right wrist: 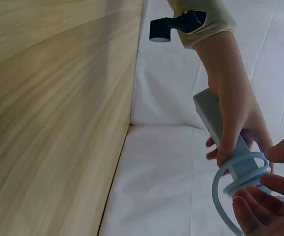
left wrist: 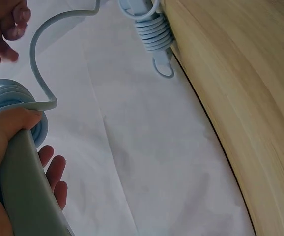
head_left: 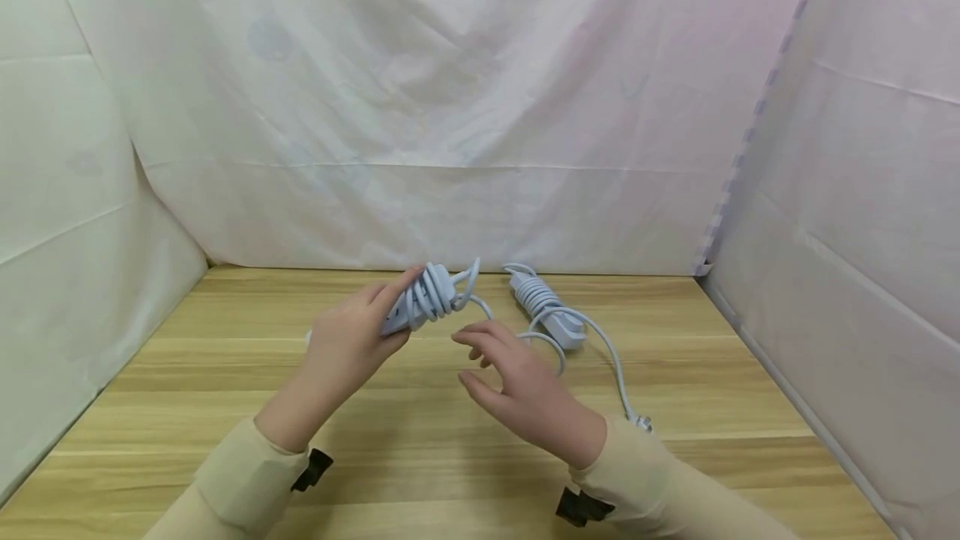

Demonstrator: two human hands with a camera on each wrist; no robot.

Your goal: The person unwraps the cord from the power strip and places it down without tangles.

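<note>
My left hand (head_left: pixel 347 338) grips a pale power strip (left wrist: pixel 30 184), tilted up above the wooden table. Its light blue cord (head_left: pixel 429 297) is wound several times around the far end, with a loose loop sticking out. In the left wrist view the thumb presses beside the windings and the fingers wrap the strip's far side. Just to the right, my right hand (head_left: pixel 528 386) hangs with fingers loosely bent and nothing between them. The right wrist view has its fingertips (right wrist: pixel 245 209) overlapping the wound cord.
A second power strip (head_left: pixel 564 328) lies at the back right of the table (head_left: pixel 405 457), its cord neatly coiled around it. A slack length of cord passes over it and curves down to a plug (head_left: pixel 642 422) near the right sleeve. White cloth walls (head_left: pixel 465 107) stand behind and at both sides.
</note>
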